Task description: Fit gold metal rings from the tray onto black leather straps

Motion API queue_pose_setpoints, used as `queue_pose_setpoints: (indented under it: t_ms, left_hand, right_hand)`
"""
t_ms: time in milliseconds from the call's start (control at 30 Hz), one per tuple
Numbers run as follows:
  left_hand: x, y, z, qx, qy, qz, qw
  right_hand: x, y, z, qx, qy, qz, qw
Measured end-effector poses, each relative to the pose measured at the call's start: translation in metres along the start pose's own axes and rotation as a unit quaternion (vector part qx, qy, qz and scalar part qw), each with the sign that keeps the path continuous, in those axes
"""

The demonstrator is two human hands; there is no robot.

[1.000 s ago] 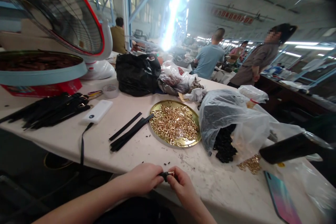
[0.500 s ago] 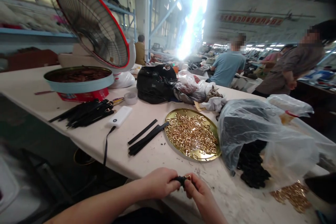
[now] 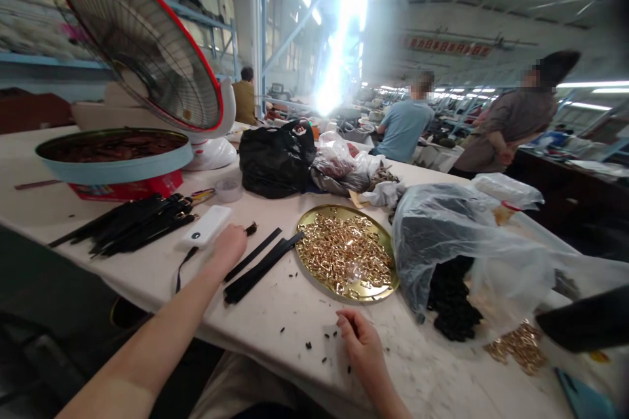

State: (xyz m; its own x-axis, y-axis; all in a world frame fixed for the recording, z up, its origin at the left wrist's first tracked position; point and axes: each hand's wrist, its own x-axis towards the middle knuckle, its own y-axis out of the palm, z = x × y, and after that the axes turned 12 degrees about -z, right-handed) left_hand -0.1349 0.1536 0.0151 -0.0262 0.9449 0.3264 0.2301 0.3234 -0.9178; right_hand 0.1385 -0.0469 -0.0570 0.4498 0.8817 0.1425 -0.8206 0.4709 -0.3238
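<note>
White table, one gold tray, left hand pinching one black piece, right hand empty, half-curled.

small black piece | pinched at fingertips | above black strips

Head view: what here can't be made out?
- Left hand: its fingertips hold a small dark piece, too small to identify.
- Clear bag: cloudy plastic blurs the black parts inside.
- Right hand: curled fingers hide whether it holds anything.
- Blue tin: contents too dark.
</note>
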Motion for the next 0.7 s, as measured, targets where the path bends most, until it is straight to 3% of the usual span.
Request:
queue_pose_setpoints:
  t_ms: [133,300,400,467,533,600,700]
  left_hand:
    - [-0.009,0.013,-0.010,0.031,0.055,-0.013,0.998]
    - [-0.011,0.011,-0.025,0.002,0.093,0.065,0.994]
    - [-0.014,-0.007,-0.032,-0.036,0.111,0.034,0.993]
    - [-0.020,-0.022,-0.041,-0.063,0.094,0.002,0.994]
    - [-0.032,-0.033,-0.056,-0.162,0.076,0.001,0.984]
    - [-0.050,-0.036,-0.075,-0.331,0.038,0.085,0.939]
    - [-0.085,-0.027,-0.101,-0.534,-0.063,0.291,0.791]
  right_hand:
    - [-0.001,0.004,0.005,-0.003,0.006,-0.007,1.000]
    - [0.001,-0.004,0.007,0.019,0.004,-0.020,1.000]
    - [0.013,-0.037,0.000,-0.037,-0.002,-0.105,0.994]
    - [0.027,-0.072,-0.006,-0.127,-0.010,-0.194,0.973]
    - [0.043,-0.109,-0.014,-0.203,-0.010,-0.263,0.943]
    - [0.057,-0.142,-0.020,-0.253,-0.011,-0.285,0.924]
    - [0.069,-0.166,-0.028,-0.330,-0.018,-0.235,0.914]
